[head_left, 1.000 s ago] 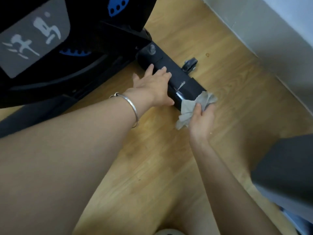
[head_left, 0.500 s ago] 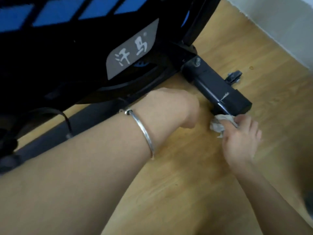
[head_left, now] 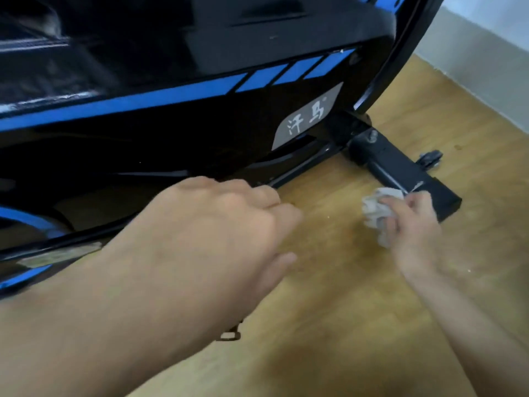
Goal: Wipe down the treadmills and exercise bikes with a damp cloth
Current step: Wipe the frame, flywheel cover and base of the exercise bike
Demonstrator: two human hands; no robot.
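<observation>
Grey cloth bunched in right grip at stabiliser bar edge; left grip clenched

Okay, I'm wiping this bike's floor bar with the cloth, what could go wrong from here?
The cloth is wadded in your right hand, so bare fingers may scrape the base bar at its end corner. The wad seems close to the floor, where pale specks lie, and could pick up grit that scratches the black finish. Your left hand is near the low frame rail and might knock it.
</observation>
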